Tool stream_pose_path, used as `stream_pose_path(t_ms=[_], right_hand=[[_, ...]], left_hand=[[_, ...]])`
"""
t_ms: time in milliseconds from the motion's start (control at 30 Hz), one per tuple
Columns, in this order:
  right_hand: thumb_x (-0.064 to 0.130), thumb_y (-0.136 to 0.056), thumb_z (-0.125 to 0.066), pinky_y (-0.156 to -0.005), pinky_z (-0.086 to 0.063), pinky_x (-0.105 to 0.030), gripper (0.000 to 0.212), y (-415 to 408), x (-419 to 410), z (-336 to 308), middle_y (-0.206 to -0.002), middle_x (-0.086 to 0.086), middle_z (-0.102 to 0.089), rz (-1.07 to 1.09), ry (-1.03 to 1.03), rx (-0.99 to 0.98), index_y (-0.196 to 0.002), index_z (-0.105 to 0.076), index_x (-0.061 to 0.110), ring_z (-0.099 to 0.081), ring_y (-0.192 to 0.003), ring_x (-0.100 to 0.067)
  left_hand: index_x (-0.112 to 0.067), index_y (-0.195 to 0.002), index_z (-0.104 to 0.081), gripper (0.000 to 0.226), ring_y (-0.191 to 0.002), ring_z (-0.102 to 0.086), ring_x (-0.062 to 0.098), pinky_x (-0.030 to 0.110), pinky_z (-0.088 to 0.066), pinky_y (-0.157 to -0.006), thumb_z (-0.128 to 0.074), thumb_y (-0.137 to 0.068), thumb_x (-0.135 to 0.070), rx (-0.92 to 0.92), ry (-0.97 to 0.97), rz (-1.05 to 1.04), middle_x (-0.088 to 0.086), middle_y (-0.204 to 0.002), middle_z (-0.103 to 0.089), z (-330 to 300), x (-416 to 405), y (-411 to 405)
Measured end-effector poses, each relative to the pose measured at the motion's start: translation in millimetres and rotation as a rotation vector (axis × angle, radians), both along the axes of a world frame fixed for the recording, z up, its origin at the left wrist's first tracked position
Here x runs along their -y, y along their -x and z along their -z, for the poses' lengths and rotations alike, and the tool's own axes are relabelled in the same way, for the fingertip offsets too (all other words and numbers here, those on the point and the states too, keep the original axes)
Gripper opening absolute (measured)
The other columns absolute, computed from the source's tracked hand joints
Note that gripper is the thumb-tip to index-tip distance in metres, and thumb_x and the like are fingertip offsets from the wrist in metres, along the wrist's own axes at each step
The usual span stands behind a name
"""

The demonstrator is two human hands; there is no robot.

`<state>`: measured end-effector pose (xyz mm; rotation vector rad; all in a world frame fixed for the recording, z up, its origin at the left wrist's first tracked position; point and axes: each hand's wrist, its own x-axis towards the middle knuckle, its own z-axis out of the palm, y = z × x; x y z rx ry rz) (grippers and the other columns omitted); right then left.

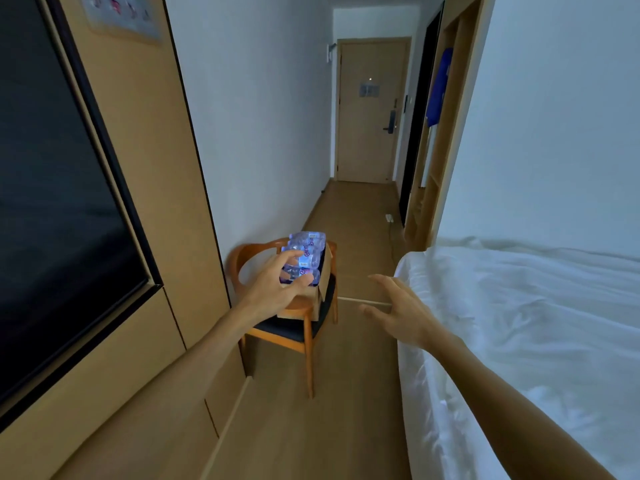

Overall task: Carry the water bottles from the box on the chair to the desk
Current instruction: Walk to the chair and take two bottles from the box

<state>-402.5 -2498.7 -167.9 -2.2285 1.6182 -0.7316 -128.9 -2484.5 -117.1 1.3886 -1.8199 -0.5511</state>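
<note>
1. Head view shows me both arms stretched toward the chair ahead in the narrow aisle between the wall panel and the bed.
2. On the chair seat stands the cardboard box, its top open, and the water bottles rise out of it as a shrink-wrapped pack with purple labels. I cannot count them; the wrap and glare blur them together.
3. My left hand has its grip spread wide, fingers and thumb lined up over the near end of the pack. From this angle I cannot tell whether they touch it or hang short of it. They have hold of nothing yet.
4. My right hand is flat and empty, fingers straight, well apart from the box, on the bed side.
5. No desk shows in this view, so I judge the carry has not begun.
6. What could go wrong: a one-handed pull on the wrap may tear the film or tip the box off the seat, since it sits near the chair's edge. I judge the pack heavy, so both hands should go under it.
7. The tight aisle risks a knock against the chair arm.
</note>
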Motion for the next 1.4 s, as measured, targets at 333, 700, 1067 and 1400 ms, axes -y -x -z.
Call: stream_pose_path(t_ms=[333, 700, 1067, 1400], right_hand=[[0.08, -0.076, -0.046, -0.1, -0.047, -0.047, 0.071, 22.2, 190.5, 32.3, -0.148, 0.011, -0.037, -0.046, -0.036, -0.02, -0.137, -0.027, 0.049, -0.043, -0.129, -0.015], [0.081, -0.072, -0.044, -0.096, -0.049, -0.043, 0.073, 13.7, 414.0, 40.8, -0.145, 0.012, -0.038, -0.069, -0.088, -0.035, -0.136, -0.027, 0.049, -0.045, -0.124, -0.011], [0.061, -0.082, -0.056, -0.102, -0.044, -0.043, 0.063, -16.3, 610.1, 76.9, -0.142, 0.01, -0.042, -0.255, -0.177, -0.01, -0.138, -0.035, 0.041, -0.044, -0.127, -0.012], [0.038, -0.088, -0.066, -0.109, -0.035, -0.03, 0.062, -49.1, 769.9, 107.8, -0.142, 0.0, -0.047, -0.569, -0.329, 0.069, -0.142, -0.044, 0.018, -0.042, -0.131, -0.012]], left_hand=[[-0.031, -0.133, -0.05, 0.046, -0.102, -0.06, 0.005, 0.011, -0.044, -0.075, -0.063, -0.09, -0.04, -0.026, -0.008, -0.043, -0.007, -0.128, -0.054, 36.8, 185.5, 18.5], [-0.03, -0.137, -0.045, 0.049, -0.106, -0.06, 0.009, 0.03, -0.055, -0.084, -0.061, -0.092, -0.038, -0.092, -0.106, -0.052, -0.007, -0.13, -0.051, 41.4, 399.2, 19.8], [-0.03, -0.13, -0.052, 0.043, -0.094, -0.064, 0.0, 0.017, -0.047, -0.08, -0.066, -0.089, -0.034, -0.151, -0.147, -0.207, -0.007, -0.125, -0.059, 89.0, 563.0, 0.4], [-0.031, -0.125, -0.056, 0.035, -0.087, -0.059, -0.013, 0.009, -0.047, -0.075, -0.066, -0.091, -0.024, -0.187, -0.135, -0.56, -0.013, -0.116, -0.06, 121.4, 667.6, -8.0]])
